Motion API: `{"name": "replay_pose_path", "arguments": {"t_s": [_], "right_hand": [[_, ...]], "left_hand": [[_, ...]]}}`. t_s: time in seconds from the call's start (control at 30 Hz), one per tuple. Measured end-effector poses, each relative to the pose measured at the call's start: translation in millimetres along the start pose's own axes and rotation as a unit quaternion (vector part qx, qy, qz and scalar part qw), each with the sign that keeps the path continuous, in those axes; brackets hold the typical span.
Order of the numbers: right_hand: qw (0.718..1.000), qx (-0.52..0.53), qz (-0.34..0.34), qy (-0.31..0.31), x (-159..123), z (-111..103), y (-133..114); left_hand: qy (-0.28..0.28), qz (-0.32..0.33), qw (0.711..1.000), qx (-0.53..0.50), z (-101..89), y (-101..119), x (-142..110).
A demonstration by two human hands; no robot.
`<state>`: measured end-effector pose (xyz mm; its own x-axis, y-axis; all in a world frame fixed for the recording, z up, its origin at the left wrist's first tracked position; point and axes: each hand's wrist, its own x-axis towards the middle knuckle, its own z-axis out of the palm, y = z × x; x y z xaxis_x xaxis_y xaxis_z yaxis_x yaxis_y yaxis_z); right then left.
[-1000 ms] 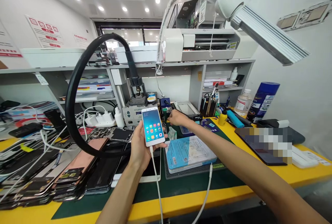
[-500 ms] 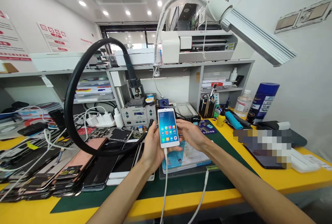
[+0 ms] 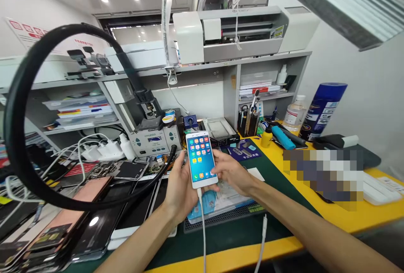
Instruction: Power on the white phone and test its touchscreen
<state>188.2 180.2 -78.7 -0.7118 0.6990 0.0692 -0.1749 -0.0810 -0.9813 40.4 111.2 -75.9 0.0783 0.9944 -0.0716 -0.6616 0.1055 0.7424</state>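
A white smartphone (image 3: 201, 165) sits upright in my left hand (image 3: 179, 186), which is closed around its lower part with the thumb along the left edge. Its lit screen shows rows of app icons on a blue background. A white charging cable (image 3: 203, 222) is plugged into the phone's bottom edge. At the lower right of the screen, a fingertip of my right hand (image 3: 233, 172) touches or nearly touches the glass; this hand holds nothing. Below the phone, a blue-and-white packet (image 3: 208, 205) lies on a dark perforated mat (image 3: 221, 218).
Stacked phone screens (image 3: 91, 222) fill the left side, under a thick black hose (image 3: 15, 146) from a grey soldering station (image 3: 154, 140). A second white cable end (image 3: 264, 226) hangs at the front edge. A blue spray can (image 3: 323, 111) and a clear bottle (image 3: 295, 115) stand right.
The phone's screen has gone from a page with a clock to one with more icon rows. My right fingertip has come onto the screen's lower right. The view has shifted and tilted.
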Motion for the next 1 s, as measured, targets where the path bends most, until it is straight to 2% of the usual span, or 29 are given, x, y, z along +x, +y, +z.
{"name": "replay_pose_path", "arguments": {"t_s": [0.2, 0.47, 0.63, 0.8, 1.0], "right_hand": [[0.999, 0.026, 0.009, -0.019, -0.2, 6.9, 3.4], [1.000, 0.012, 0.004, -0.011, -0.3, 7.9, 8.7], [0.999, 0.014, 0.014, -0.025, -2.0, 6.1, 7.5], [1.000, -0.010, 0.015, 0.018, -2.4, 1.9, 7.9], [0.999, 0.011, 0.021, 0.023, -1.3, 2.6, 7.8]], "left_hand": [[-0.015, -0.021, 1.000, -0.017, -5.1, 1.3, 0.0], [-0.045, -0.036, 0.998, -0.033, -12.1, -6.8, 1.8], [-0.025, -0.030, 0.999, -0.024, -8.2, -7.0, -2.5], [-0.013, -0.026, 0.999, -0.013, -8.2, -7.5, -3.5], [0.009, -0.029, 1.000, 0.003, -11.3, -11.3, -2.0]]}}
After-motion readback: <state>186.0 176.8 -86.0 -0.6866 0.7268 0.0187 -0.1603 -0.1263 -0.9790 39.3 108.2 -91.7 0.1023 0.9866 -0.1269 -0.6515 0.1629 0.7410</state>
